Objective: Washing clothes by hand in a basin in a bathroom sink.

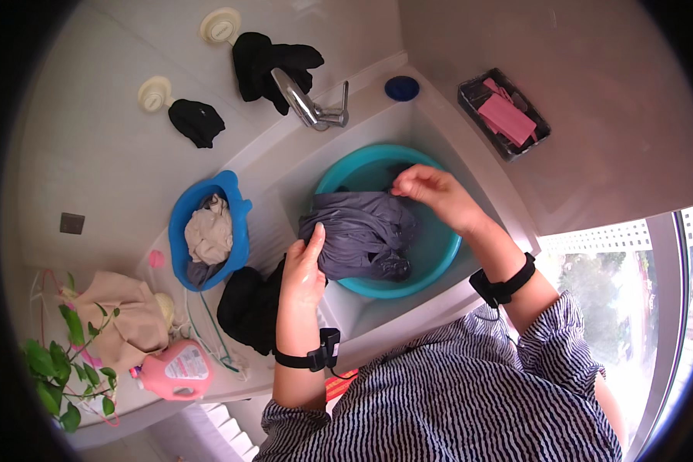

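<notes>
A wet grey-purple garment (364,231) is spread over a teal plastic basin (442,257), which stands in a white sink (352,315) with water in it. My left hand (306,268) grips the garment's left edge, thumb on top and fingers underneath. At the garment's upper right corner, my right hand (430,190) has its fingertips pinched together near the cloth; they seem to hold its edge, though the contact is small. Darker cloth shows in the water behind. Black cloth (254,306) lies on the washboard side, beside my left forearm.
A chrome faucet (303,104) rises behind the basin. To the left stand a blue tub (241,231) with clothes, a pink detergent bottle (176,369), beige cloth (127,317) and a plant (63,358). Black cloths (196,122) hang from wall hooks; a black tray (470,107) sits right.
</notes>
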{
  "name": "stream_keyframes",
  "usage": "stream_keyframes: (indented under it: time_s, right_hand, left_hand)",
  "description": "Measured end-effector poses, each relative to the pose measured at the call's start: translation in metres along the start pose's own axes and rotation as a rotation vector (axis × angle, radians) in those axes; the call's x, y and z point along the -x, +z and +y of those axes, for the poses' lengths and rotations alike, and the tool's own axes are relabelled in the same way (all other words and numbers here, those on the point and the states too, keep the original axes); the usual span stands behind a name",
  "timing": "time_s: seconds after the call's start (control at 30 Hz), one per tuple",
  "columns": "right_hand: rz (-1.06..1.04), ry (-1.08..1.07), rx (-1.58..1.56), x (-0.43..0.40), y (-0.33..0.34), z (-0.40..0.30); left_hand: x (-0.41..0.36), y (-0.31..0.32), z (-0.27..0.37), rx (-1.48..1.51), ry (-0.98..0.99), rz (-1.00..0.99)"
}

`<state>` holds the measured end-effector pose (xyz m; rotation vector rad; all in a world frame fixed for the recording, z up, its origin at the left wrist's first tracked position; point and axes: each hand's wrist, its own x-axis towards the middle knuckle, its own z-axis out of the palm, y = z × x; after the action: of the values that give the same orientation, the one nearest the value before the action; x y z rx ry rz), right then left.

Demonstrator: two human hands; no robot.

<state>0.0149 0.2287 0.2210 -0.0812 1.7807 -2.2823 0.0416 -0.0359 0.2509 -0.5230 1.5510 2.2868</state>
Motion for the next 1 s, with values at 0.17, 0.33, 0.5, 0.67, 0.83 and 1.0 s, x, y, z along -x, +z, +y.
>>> stream_keyframes:
  time_s: [0.17,0.33,0.5,0.67,0.83,1.0]
  right_hand:
    - [-0.123,-0.16,0.424,0.003,0.041,0.016]
    - [-0.015,0.132,-0.031,-0.005,0.043,0.01]
    - [0.072,0.178,-0.126,-0.007,0.04,0.01]
    - [0.155,0.164,-0.22,-0.01,0.033,0.016]
    - [0.152,0.151,-0.217,-0.006,0.033,0.011]
    - [0.115,0.138,-0.229,-0.007,0.033,0.01]
  left_hand:
    - [0.006,0.02,-0.002,-0.103,-0.008,-0.254]
    - [0.013,0.0,0.008,-0.247,0.051,-0.29]
    - [0.017,-0.011,0.005,-0.195,0.046,-0.231]
    - [0.017,-0.02,0.001,0.019,0.025,-0.225]
    - [0.017,-0.022,-0.002,0.054,0.007,-0.237]
    - [0.018,-0.019,-0.002,0.065,-0.007,-0.229]
